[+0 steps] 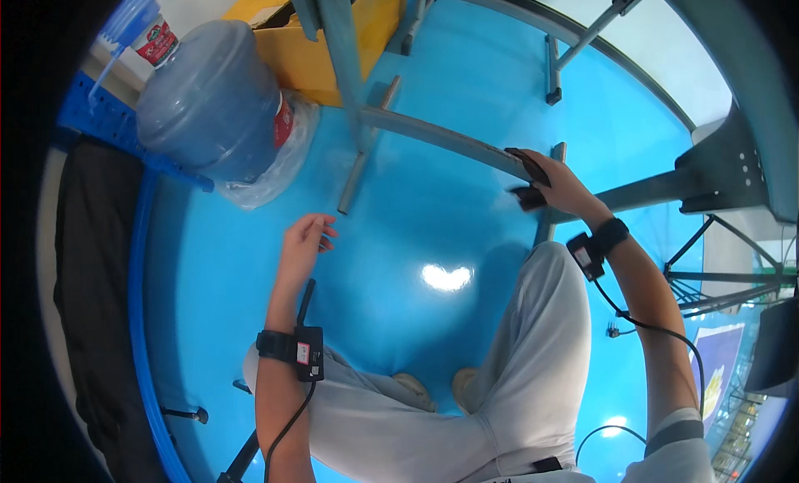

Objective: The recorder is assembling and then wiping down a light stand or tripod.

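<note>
My right hand (561,183) is closed on a dark, flat, flexible-looking item (529,198), at the right end of a grey metal crossbar (449,140). One part of this item shows above the fingers and another below, blurred; its kind is not clear. Over the blue floor, my left hand (305,243) is held with loosely bent fingers, slightly apart, and nothing visible in them. The crossbar joins the grey legs of a metal frame, and the lower end of one leg foot (354,183) lies a little beyond my left hand.
A large blue water jug (212,100) in clear plastic stands at the upper left, near a yellow box (300,62). A blue perforated rack (108,108) and dark cloth (96,308) line the left side. Cables run from the black wrist units on both forearms. A plug (617,331) lies right.
</note>
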`<state>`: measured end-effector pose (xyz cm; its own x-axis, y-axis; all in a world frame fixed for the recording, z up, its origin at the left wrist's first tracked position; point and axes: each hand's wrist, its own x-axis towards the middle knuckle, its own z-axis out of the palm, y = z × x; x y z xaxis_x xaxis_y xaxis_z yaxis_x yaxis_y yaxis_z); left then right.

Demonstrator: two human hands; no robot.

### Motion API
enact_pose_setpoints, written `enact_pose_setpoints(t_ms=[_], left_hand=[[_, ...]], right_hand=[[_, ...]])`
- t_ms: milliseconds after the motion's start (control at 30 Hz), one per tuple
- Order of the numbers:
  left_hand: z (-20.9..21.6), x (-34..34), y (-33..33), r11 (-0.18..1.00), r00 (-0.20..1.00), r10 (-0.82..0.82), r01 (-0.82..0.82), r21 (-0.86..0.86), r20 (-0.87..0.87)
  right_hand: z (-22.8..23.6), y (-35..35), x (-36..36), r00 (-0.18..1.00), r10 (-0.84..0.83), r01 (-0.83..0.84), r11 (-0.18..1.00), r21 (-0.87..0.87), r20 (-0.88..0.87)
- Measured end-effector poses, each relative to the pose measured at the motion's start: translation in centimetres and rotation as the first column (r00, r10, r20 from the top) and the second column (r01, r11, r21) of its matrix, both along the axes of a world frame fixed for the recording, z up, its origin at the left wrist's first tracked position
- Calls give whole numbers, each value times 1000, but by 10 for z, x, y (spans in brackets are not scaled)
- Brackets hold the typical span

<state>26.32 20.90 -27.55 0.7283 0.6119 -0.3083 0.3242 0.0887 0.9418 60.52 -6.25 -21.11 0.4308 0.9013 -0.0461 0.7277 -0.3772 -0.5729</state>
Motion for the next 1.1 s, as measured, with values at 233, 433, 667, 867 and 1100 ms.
enact_pose_setpoints(t_ms=[233, 433, 667, 867, 1100], left_hand=[[0, 8, 2, 1000, 1000, 15, -16, 21, 18], [-1, 13, -2, 999, 999, -23, 22, 24, 43], [-2, 11, 0, 997, 999, -35, 34, 75, 9], [-1, 19, -5, 998, 998, -30, 27, 55, 50], [-2, 24, -5, 991, 998, -61, 63, 114, -23]], right_hand=[[-2, 7, -5, 983, -177, 182, 978, -103, 53], [-5, 2, 0, 986, -163, 161, 985, -67, -18], [-6, 3, 4, 978, -204, 202, 978, -42, -51], [-8, 4, -4, 984, -172, 172, 985, -20, -36], [-5, 2, -1, 965, -206, 196, 978, -72, -162]])
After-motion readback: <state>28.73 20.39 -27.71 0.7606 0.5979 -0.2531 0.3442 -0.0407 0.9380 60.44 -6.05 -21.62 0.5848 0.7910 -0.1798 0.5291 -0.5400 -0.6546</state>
